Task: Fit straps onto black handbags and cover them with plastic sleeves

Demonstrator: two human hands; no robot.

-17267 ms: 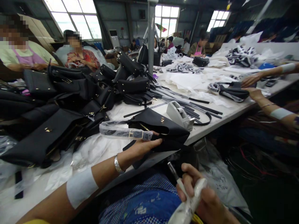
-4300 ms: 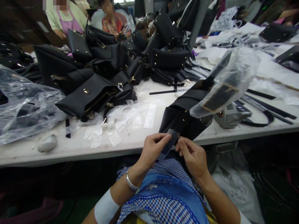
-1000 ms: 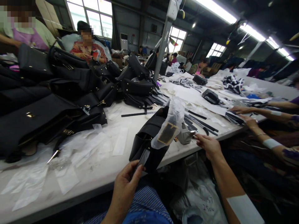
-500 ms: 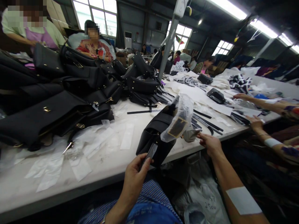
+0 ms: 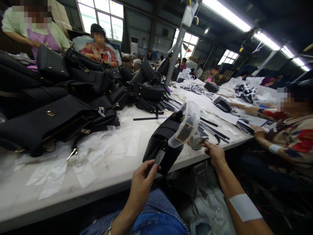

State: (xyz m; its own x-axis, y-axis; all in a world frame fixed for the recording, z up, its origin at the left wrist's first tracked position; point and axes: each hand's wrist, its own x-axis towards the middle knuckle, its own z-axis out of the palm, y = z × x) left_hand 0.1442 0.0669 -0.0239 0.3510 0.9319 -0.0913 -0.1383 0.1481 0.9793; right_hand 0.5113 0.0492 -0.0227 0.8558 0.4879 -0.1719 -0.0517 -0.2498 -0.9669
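Observation:
A black handbag (image 5: 163, 135) stands tilted at the table's front edge. Its handle is wrapped in clear plastic (image 5: 192, 116), with a gold-framed dark patch showing through. My left hand (image 5: 143, 179) is closed on a dark strap end (image 5: 159, 158) covered in shiny film, against the bag's near side. To the right of the bag, my right hand (image 5: 216, 154) pinches the edge of a small grey pouch-like piece (image 5: 196, 142); its fingertips partly hide the grip. Black strips (image 5: 215, 130) lie just behind it.
A large heap of black handbags (image 5: 53, 114) fills the table's left and back. Loose clear plastic and white slips (image 5: 93, 150) lie before it. A metal post (image 5: 174, 55) rises behind. On the right sits a co-worker (image 5: 293, 130) with both arms over the table. A white sack (image 5: 212, 202) stands below.
The view has turned slightly, and the co-worker on the right now shows head and shoulders. My right hand has shifted a little left. Both hands keep their holds.

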